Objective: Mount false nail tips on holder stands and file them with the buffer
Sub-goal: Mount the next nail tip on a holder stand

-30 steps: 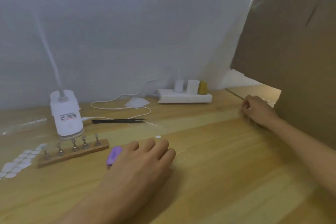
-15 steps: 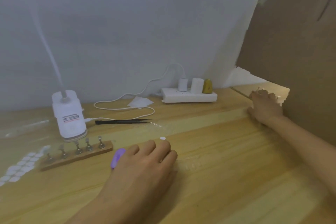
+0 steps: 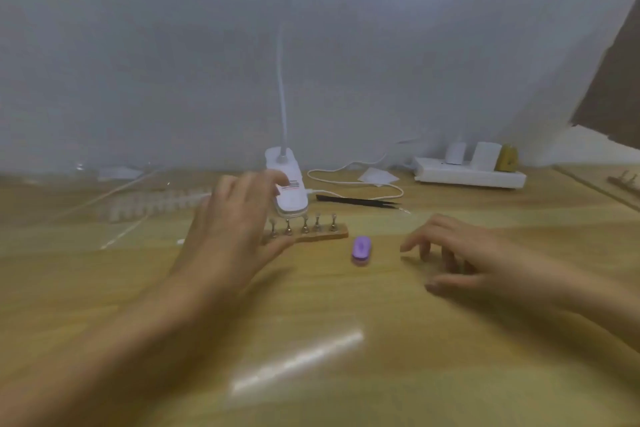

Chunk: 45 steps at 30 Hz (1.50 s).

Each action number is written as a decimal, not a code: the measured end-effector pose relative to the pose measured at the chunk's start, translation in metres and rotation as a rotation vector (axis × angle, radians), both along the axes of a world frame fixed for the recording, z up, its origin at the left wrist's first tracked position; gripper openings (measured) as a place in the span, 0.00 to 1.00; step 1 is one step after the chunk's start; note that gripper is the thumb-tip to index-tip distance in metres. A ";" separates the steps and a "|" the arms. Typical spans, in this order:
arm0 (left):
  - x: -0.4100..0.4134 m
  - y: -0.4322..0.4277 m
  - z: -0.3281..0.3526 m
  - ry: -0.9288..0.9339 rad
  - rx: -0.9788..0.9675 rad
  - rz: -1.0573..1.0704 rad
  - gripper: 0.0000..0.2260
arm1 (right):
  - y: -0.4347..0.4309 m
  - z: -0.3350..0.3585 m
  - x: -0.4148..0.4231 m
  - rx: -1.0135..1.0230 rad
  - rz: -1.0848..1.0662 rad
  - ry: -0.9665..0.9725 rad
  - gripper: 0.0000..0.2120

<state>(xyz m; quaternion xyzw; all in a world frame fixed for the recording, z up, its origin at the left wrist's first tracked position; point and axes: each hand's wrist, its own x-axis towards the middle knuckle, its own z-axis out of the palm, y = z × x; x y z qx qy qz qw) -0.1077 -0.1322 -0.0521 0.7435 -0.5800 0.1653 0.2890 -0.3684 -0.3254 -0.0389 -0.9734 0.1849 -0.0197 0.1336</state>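
A wooden holder strip (image 3: 322,235) with several metal stands lies on the table in front of the lamp base. My left hand (image 3: 232,229) hovers over its left end, fingers relaxed and spread, holding nothing that I can see. A small purple buffer (image 3: 361,248) lies on the wood just right of the strip. My right hand (image 3: 460,253) rests to the right of the buffer, apart from it, with fingertips down on the table and nothing in it. A blurred row of clear nail tips (image 3: 149,206) lies at the left, behind my left hand.
A white clip lamp base (image 3: 289,189) with its cable stands behind the strip. Black tweezers (image 3: 356,200) lie right of it. A white power strip (image 3: 471,177) sits at the back right. Brown cardboard (image 3: 616,80) rises at the far right, with a second holder strip (image 3: 623,182) below it.
The camera has swung left. My right hand came back from the cardboard to the table beside the buffer. My left hand lifted off the buffer and moved to the holder strip.
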 end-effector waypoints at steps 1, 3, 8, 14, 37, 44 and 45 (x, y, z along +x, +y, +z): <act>0.012 0.003 -0.001 0.067 0.045 0.021 0.29 | 0.003 0.000 0.004 -0.009 -0.011 -0.029 0.15; 0.027 0.004 -0.006 0.163 0.164 0.027 0.31 | 0.005 0.000 0.006 0.045 -0.042 -0.083 0.15; 0.036 -0.009 -0.014 0.257 0.173 0.022 0.25 | 0.011 -0.001 0.004 0.147 -0.041 -0.155 0.15; 0.027 0.002 -0.007 0.249 0.240 -0.021 0.24 | 0.033 -0.010 0.021 0.284 0.029 -0.257 0.14; -0.023 0.014 0.016 0.750 0.089 -0.396 0.10 | 0.067 0.012 0.086 0.818 -0.052 -0.851 0.06; -0.022 0.005 -0.005 0.892 -0.148 -0.370 0.01 | 0.070 -0.009 0.081 0.823 -0.076 -0.845 0.08; -0.022 0.005 -0.009 0.895 -0.152 -0.355 0.02 | 0.070 -0.012 0.081 0.784 -0.063 -0.840 0.08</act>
